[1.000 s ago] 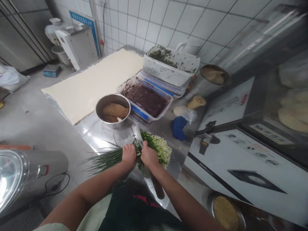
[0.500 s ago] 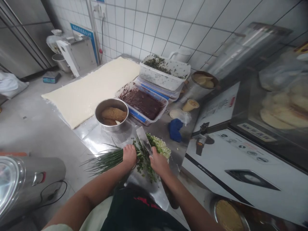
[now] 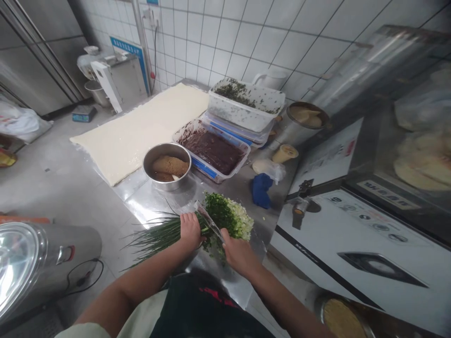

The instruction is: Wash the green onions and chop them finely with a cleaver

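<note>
1. Left hand [image 3: 190,231] curled, narrow grip pressing on chives [image 3: 155,233], stalks trailing left.
2. Right hand [image 3: 239,254] closed around cleaver [image 3: 208,221], blade angled far-left, edge at chives.
3. Chopped pile [image 3: 229,217] just far of blade, on steel table [image 3: 155,202].
4. Farther: steel bowl [image 3: 151,162] holding brown paste [image 3: 171,165]; tub [image 3: 207,174] of dark red paste [image 3: 211,150]; tub [image 3: 243,115] with chopped greens [image 3: 234,92].

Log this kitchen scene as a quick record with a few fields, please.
left hand: grips a bunch of chives
right hand: holds a cleaver, blade beside the chives
next to hands: pile of chopped greens
surface: stainless steel counter
also on counter: sheet of dough, steel bowl, tub of dark red paste, blue cloth
</note>
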Available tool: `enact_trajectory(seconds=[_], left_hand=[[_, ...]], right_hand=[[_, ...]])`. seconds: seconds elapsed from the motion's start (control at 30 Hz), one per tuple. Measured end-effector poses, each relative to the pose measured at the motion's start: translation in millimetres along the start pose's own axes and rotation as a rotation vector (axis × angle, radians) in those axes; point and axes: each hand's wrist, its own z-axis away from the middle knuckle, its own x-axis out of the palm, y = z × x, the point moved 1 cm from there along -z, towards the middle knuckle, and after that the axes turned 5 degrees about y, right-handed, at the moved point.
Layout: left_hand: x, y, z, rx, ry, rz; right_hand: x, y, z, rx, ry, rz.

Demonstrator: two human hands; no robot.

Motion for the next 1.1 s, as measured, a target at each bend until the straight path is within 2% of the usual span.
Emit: enact_trajectory(seconds=[0.23,0.4,0.53,0.67,0.8,0.97,1.1], left_hand=[[9.0,0,-13,0.038,-0.036,-0.034],[10.8,3,-17,0.049,-0.061,-0.066],[10.9,2,-16,0.052,-0.038,-0.028],[11.7,0,-13,-0.034,0.009,-0.007],[10.3,0,-9,-0.070,0.035,0.006],[6.6,1,-11,-0.055,0.008,0.009],[5.7,0,-13,-0.040,-0.043,-0.002]], right_hand=[[0,3,-43,-0.086,-0.052,-0.028],[-6,-12,-90,-0.004,-0.028,-0.068],[-7,-30,-105,0.040,0.049,-0.089],[3,-32,-90,0.149,0.120,-0.107],[8,-15,-59,0.246,0.107,-0.132],[-1,-2,-12,0.204,0.123,-0.123],[-1,-7,5,0.146,0.076,-0.128]])
